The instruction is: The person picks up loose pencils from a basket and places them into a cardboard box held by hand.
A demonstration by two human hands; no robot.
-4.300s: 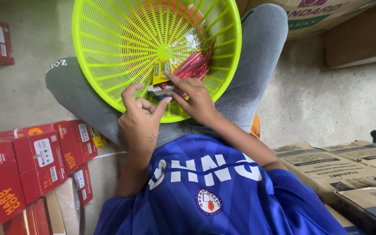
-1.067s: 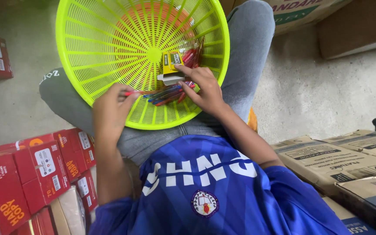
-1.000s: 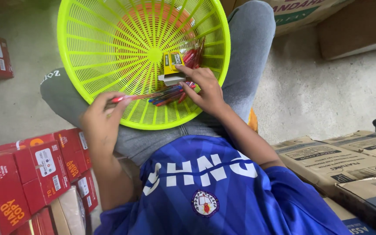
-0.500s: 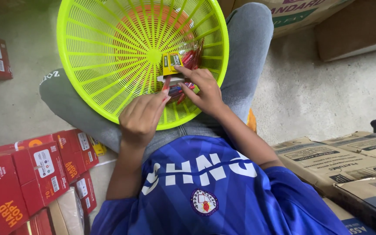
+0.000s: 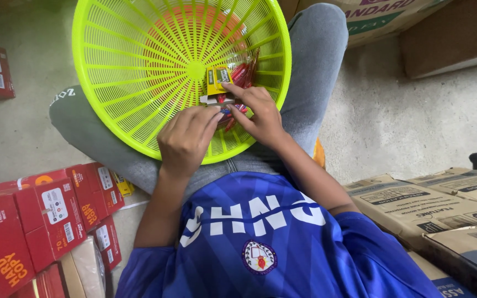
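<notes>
A round lime-green plastic lattice basket (image 5: 139,72) rests tilted across the lap of a seated person in grey trousers and a blue jersey, on a concrete floor. Stacks of red cardboard boxes (image 5: 34,221) stand to one side, brown corrugated cartons (image 5: 432,204) to the other. Inside the basket, near its lower right wall, lies a small heap of red-wrapped sachets with a yellow packet (image 5: 218,81) on top. The right hand (image 5: 258,113) lies on this heap, its fingers spread and slightly curled, the fingertips pressing on the packets; whether it pinches one, I cannot tell. The left hand (image 5: 186,138) has its fingers bent together at the heap's edge, touching the wrappers; a grip is hidden. Because the basket sits tilted on the knees, a push from either hand could tip it and spill the loose sachets onto the floor.
</notes>
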